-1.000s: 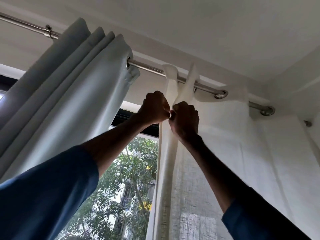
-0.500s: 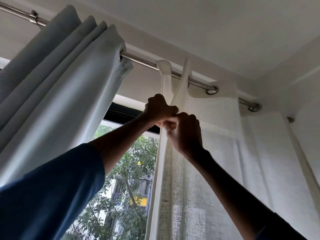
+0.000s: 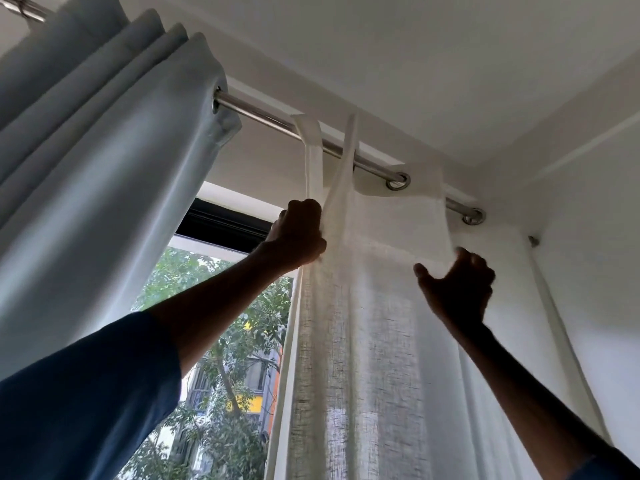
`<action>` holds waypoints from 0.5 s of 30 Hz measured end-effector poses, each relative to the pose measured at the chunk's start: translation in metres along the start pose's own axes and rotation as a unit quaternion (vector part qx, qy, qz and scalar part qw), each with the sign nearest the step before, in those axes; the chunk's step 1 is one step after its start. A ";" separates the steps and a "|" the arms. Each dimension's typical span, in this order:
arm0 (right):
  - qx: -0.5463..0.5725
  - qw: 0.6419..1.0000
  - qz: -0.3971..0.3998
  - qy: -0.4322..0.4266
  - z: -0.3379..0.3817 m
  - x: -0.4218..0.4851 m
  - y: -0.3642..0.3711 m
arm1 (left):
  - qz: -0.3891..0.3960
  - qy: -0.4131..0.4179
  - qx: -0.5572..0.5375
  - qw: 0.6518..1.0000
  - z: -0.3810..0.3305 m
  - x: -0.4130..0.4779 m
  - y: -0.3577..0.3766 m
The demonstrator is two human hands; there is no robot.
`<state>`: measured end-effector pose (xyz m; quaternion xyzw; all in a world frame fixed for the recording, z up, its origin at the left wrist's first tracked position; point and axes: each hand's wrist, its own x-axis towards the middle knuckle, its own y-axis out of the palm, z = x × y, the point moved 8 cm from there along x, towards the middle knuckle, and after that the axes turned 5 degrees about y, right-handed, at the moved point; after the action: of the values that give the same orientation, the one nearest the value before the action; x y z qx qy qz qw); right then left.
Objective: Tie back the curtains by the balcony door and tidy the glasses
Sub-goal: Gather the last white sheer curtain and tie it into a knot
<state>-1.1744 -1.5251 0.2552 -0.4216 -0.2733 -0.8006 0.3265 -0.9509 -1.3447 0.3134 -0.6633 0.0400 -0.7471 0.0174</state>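
gripping bunched sheer white woven curtain (image 3: 363, 341) with left hand (image 3: 301, 233); at 3 o'clock, blurred right hand (image 3: 457, 289), hold impossible to tell; tying, glasses not yet done.

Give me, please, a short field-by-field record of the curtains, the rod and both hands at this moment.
left hand: grips the leading edge of the sheer white curtain, just below the rod
right hand: raised at a fold further right; blurred, grip unclear
sheer white curtain: hangs from the rod by metal eyelets
grey-blue curtain: bunched in folds at the rod's left part
glasses: not in view
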 end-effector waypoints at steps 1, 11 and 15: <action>0.002 0.999 0.025 0.048 -0.014 0.006 0.004 | -0.004 0.004 0.006 1.000 0.001 0.000 0.000; 0.134 0.974 0.113 0.142 -0.057 0.010 0.032 | -0.002 0.029 0.006 1.000 0.007 0.000 0.005; 0.150 0.977 0.080 0.130 -0.054 0.018 0.033 | -0.014 0.045 0.013 0.999 0.008 -0.002 0.005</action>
<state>-1.1845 -1.5896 0.2491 -0.2807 -0.3104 -0.7698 0.4820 -0.9427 -1.3494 0.3123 -0.6294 0.0219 -0.7766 0.0141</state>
